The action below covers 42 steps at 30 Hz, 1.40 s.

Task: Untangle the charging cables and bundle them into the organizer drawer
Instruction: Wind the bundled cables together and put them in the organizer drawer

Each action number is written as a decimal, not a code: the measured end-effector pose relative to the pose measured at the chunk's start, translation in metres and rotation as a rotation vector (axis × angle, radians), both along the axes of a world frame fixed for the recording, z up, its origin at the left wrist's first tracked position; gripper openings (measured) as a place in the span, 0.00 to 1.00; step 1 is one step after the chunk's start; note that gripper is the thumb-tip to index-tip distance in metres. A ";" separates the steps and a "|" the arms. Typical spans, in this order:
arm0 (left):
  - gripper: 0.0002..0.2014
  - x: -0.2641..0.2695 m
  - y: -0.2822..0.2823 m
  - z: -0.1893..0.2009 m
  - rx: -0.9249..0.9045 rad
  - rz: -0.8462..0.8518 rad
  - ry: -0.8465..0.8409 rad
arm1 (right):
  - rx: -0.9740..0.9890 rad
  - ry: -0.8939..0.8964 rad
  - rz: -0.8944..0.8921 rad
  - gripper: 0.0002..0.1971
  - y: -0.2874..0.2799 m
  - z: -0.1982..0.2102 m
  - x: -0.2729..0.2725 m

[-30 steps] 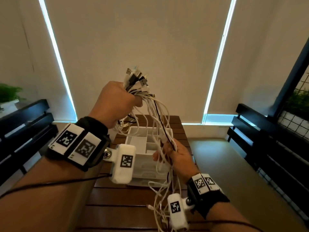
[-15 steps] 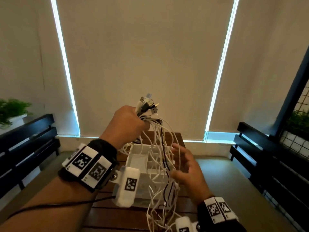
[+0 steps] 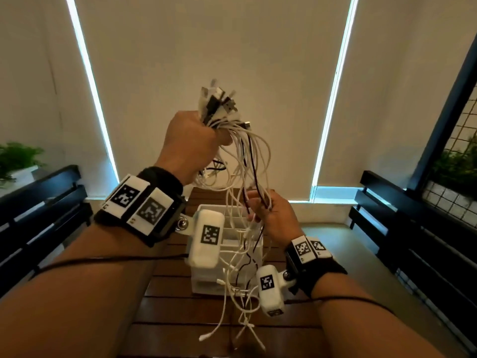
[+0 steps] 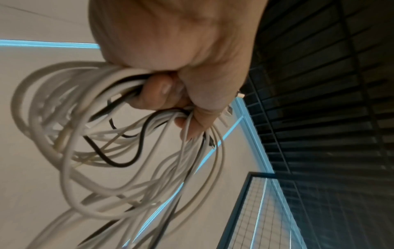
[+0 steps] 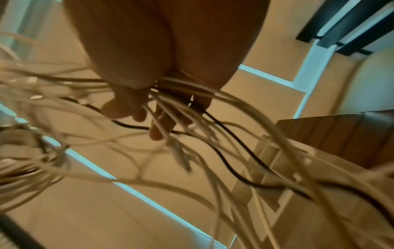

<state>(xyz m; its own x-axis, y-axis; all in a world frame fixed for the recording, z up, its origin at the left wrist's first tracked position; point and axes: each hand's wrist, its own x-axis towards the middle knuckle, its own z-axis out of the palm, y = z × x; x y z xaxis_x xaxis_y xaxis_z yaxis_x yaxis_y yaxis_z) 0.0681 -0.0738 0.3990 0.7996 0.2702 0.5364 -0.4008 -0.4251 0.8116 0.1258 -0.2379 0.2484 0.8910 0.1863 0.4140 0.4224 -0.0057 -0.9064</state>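
A tangle of white and black charging cables (image 3: pixel 245 177) hangs in the air above the table. My left hand (image 3: pixel 193 140) is raised high and grips the bunch just below the plug ends (image 3: pixel 216 99); the left wrist view shows its fingers (image 4: pixel 157 91) curled round the cables (image 4: pixel 127 151). Lower down, my right hand (image 3: pixel 268 213) closes round several strands, with the cables (image 5: pixel 192 118) running between its fingers (image 5: pixel 157 128). The loose ends (image 3: pixel 232 319) dangle down to the table. The white organizer drawer (image 3: pixel 229 259) with dividers stands on the table behind the cables.
The slatted wooden table (image 3: pixel 167 313) is narrow. Black benches stand at the left (image 3: pixel 38 202) and right (image 3: pixel 413 228). A wire grid with plants (image 3: pixel 454 171) is at the far right, a potted plant (image 3: pixel 18 158) at the far left. Blinds cover the window ahead.
My left hand stays clenched on the bunch and has risen in the picture since half a second ago. My right hand, open then, has closed on the hanging strands.
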 end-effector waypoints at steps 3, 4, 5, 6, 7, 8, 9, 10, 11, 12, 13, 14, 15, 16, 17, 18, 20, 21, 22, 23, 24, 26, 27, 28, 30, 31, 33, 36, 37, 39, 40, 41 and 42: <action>0.09 0.002 0.006 -0.002 -0.139 0.043 0.031 | 0.017 0.017 -0.084 0.04 -0.011 -0.020 -0.004; 0.09 0.003 0.008 -0.003 -0.143 0.049 0.043 | 0.000 0.034 -0.074 0.02 -0.013 -0.026 -0.005; 0.09 0.003 0.008 -0.005 -0.139 0.056 0.053 | -0.041 0.046 -0.061 0.01 -0.014 -0.030 -0.006; 0.09 0.003 0.008 -0.005 -0.134 0.063 0.058 | -0.094 0.061 -0.065 0.03 -0.014 -0.036 -0.006; 0.09 0.004 0.009 -0.005 -0.137 0.066 0.061 | -0.136 0.080 -0.069 0.07 -0.016 -0.042 -0.006; 0.09 0.005 0.010 -0.005 -0.146 0.069 0.061 | -0.169 0.114 -0.075 0.10 -0.018 -0.049 -0.006; 0.09 0.006 0.012 -0.003 -0.153 0.073 0.058 | -0.183 0.152 -0.074 0.11 -0.020 -0.055 -0.008; 0.09 0.006 0.014 0.000 -0.150 0.072 0.058 | -0.194 0.193 -0.076 0.12 -0.022 -0.060 -0.010; 0.08 0.006 0.016 0.002 -0.136 0.062 0.067 | -0.202 0.220 -0.070 0.12 -0.024 -0.064 -0.013; 0.07 0.006 0.018 0.003 -0.114 0.044 0.084 | -0.215 0.226 -0.065 0.12 -0.027 -0.065 -0.016; 0.05 0.005 0.018 0.005 -0.085 0.029 0.103 | -0.195 0.221 -0.037 0.15 -0.029 -0.062 -0.019; 0.04 0.003 0.018 0.005 -0.052 0.023 0.116 | -0.127 0.227 -0.017 0.22 -0.031 -0.057 -0.022; 0.04 0.002 0.018 0.005 -0.012 0.025 0.119 | -0.006 0.220 0.003 0.32 -0.032 -0.048 -0.025; 0.04 0.001 0.016 0.005 0.036 0.032 0.113 | 0.079 0.182 0.003 0.41 -0.033 -0.038 -0.028; 0.04 0.000 0.013 0.003 0.086 0.037 0.106 | 0.119 0.108 -0.002 0.49 -0.034 -0.026 -0.030; 0.04 -0.001 0.010 0.002 0.126 0.037 0.094 | 0.092 0.036 -0.013 0.56 -0.032 -0.014 -0.034; 0.04 -0.002 0.003 -0.001 0.162 0.020 0.078 | 0.027 -0.038 -0.018 0.65 -0.019 0.008 -0.035; 0.04 -0.003 -0.001 -0.002 0.160 0.004 0.075 | 0.023 -0.029 0.003 0.65 -0.010 0.018 -0.035; 0.04 -0.004 -0.004 -0.001 0.155 -0.014 0.070 | 0.024 -0.014 0.035 0.63 -0.001 0.024 -0.032; 0.05 -0.005 -0.007 0.000 0.154 -0.036 0.067 | 0.019 -0.012 0.075 0.56 0.006 0.029 -0.030; 0.06 -0.007 -0.009 0.001 0.165 -0.057 0.067 | -0.010 -0.023 0.102 0.46 0.012 0.031 -0.026; 0.07 -0.010 -0.011 0.005 0.221 -0.088 0.070 | -0.073 -0.077 0.127 0.24 0.023 0.033 -0.025; 0.08 -0.012 -0.011 0.006 0.248 -0.099 0.073 | -0.058 -0.091 0.141 0.17 0.028 0.032 -0.025; 0.08 -0.013 -0.010 0.007 0.265 -0.107 0.074 | -0.020 -0.079 0.158 0.11 0.031 0.029 -0.026; 0.06 -0.014 -0.007 0.008 0.270 -0.110 0.072 | 0.019 0.003 0.161 0.02 0.034 0.022 -0.024; 0.06 -0.015 -0.005 0.008 0.265 -0.106 0.064 | 0.012 0.046 0.165 0.01 0.034 0.019 -0.022; 0.06 -0.017 0.002 0.011 0.213 -0.090 0.027 | -0.028 0.106 0.210 0.03 0.030 0.011 -0.020; 0.04 -0.019 0.013 0.020 0.047 -0.079 -0.025 | -0.014 0.154 0.261 0.05 0.020 0.002 -0.023; 0.08 -0.019 0.016 0.025 0.007 -0.067 -0.033 | -0.005 0.160 0.242 0.06 0.017 0.000 -0.022; 0.12 -0.019 0.017 0.027 -0.040 -0.078 -0.036 | -0.042 0.145 0.181 0.11 0.012 -0.005 -0.023; 0.13 -0.020 0.017 0.026 -0.046 -0.087 -0.037 | -0.094 0.132 0.158 0.13 0.010 -0.007 -0.023; 0.13 -0.020 0.015 0.025 -0.051 -0.090 -0.035 | -0.159 0.118 0.142 0.15 0.008 -0.010 -0.024; 0.13 -0.019 0.015 0.022 -0.060 -0.082 -0.033 | -0.221 0.107 0.133 0.16 0.007 -0.015 -0.025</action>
<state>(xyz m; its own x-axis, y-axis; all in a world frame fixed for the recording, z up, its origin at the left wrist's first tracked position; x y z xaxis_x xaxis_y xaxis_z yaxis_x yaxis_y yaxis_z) 0.0493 -0.0587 0.4215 0.8026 0.2369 0.5474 -0.4591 -0.3405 0.8205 0.1012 -0.2307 0.2332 0.8891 0.3803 0.2549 0.3344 -0.1592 -0.9289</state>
